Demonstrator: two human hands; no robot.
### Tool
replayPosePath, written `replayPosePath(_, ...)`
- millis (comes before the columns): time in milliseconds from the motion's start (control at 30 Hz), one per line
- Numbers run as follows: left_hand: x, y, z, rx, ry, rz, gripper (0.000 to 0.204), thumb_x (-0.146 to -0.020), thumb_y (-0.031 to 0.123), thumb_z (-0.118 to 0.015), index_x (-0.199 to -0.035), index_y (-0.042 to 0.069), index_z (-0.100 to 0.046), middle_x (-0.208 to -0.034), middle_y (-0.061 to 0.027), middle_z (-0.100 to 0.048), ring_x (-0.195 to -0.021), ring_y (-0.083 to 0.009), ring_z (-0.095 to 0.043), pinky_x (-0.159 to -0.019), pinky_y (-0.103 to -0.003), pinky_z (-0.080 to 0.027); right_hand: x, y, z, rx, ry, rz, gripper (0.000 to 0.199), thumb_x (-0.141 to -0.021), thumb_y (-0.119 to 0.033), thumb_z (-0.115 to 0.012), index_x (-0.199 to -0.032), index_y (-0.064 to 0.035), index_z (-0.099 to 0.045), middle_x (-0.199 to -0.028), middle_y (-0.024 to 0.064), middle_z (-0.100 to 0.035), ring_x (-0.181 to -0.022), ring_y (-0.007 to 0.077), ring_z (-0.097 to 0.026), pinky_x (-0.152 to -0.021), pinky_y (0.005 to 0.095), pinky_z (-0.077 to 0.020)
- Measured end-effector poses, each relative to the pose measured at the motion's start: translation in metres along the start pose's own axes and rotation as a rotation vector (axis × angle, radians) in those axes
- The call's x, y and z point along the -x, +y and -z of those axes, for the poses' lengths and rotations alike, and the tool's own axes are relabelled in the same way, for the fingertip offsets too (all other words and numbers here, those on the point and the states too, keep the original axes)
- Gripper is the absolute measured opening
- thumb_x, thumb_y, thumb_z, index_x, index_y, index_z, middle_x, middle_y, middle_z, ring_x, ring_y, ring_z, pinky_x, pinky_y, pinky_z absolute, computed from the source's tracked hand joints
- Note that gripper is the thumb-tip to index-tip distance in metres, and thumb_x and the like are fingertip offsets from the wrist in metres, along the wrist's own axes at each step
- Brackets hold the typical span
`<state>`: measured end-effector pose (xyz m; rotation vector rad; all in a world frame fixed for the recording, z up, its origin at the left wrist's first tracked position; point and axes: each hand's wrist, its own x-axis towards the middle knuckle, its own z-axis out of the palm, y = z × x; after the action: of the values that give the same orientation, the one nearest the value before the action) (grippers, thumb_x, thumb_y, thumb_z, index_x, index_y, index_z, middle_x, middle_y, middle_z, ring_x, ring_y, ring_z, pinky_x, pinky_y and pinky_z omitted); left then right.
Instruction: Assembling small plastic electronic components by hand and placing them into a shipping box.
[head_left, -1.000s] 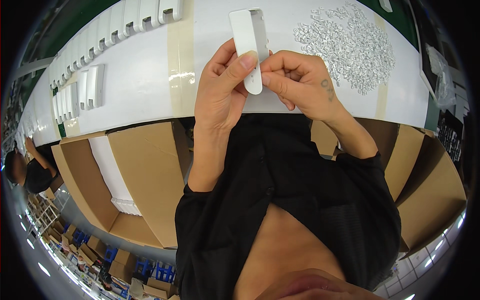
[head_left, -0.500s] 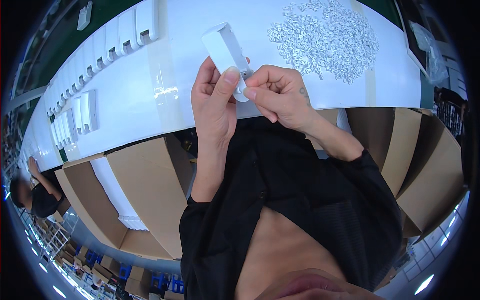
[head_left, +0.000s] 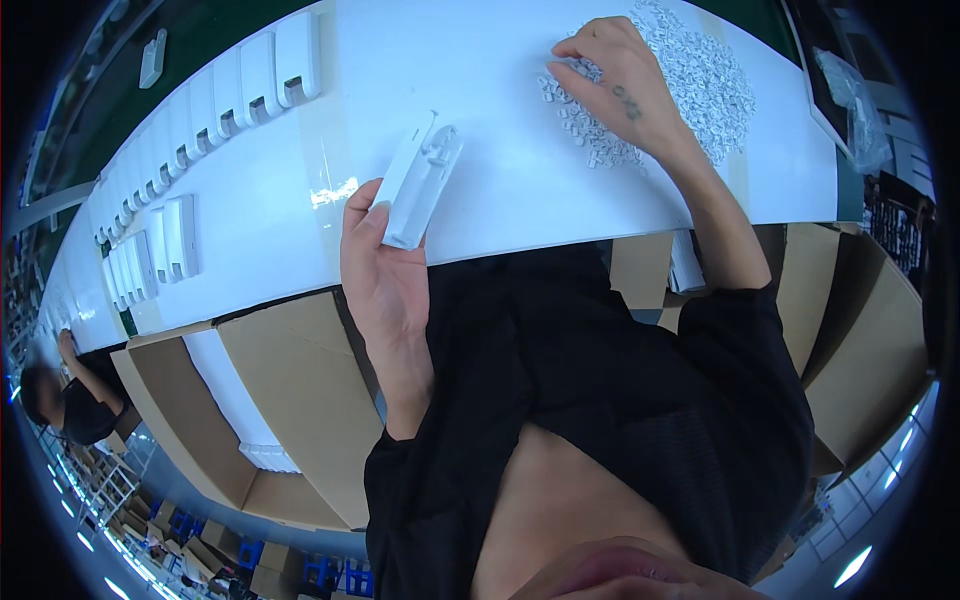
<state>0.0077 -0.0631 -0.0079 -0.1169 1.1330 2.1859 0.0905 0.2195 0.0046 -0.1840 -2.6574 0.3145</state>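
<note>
In my left hand (head_left: pixel 388 285) I grip a long white plastic housing (head_left: pixel 415 190), thumb on one side and fingers behind it. Its hollow side faces up, showing an open channel and a rounded part at the far end. My right hand (head_left: pixel 622 85) is over the left side of a heap of small white plastic pieces (head_left: pixel 700 90). Its thumb and forefinger are apart, with nothing visible between them; the other fingers are curled.
A row of white housings (head_left: pixel 258 75) runs along the table's far left, with a smaller group (head_left: pixel 172 235) nearer. Cardboard boxes (head_left: pixel 290 390) stand against the front edge on both sides. A clear plastic bag (head_left: pixel 855 110) lies far right. Another person (head_left: pixel 85 400) works at far left.
My right hand has left the housing and moved out to the heap of small pieces. My left hand has drawn left and nearer, and the housing has turned to show its hollow side.
</note>
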Motion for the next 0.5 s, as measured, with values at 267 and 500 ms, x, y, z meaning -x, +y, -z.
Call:
replayPosePath(267,0.002,0.004,0.004,0.064,-0.002,-0.029,0.04,-0.096,0.015,-0.051,-0.13,-0.006,-0.048,-0.129,-0.0235,-0.055,-0.12,-0.0313,-0.056,-0.106,-0.042,-0.044,-0.005,0.021,-0.018,0.191,-0.117,0.071,0.012,-0.088,-0.012,-0.069,-0.095,-0.002,-0.072,-0.09,0.0049,-0.064,-0.088,0.0201,-0.056,-0.074,0.0283,-0.0479)
replayPosePath(500,0.001,0.004,0.002,0.081,0.043,-0.005,0.038,-0.094,0.015,-0.053,-0.128,-0.003,-0.048,-0.123,-0.0199,-0.056,-0.112,-0.0256,-0.057,-0.097,-0.033,-0.044,-0.005,0.021,-0.013,0.011,-0.122,-0.005,0.011,-0.088,-0.012,-0.069,-0.093,-0.0025,-0.072,-0.09,0.0051,-0.064,-0.088,0.02,-0.056,-0.075,0.028,-0.0484)
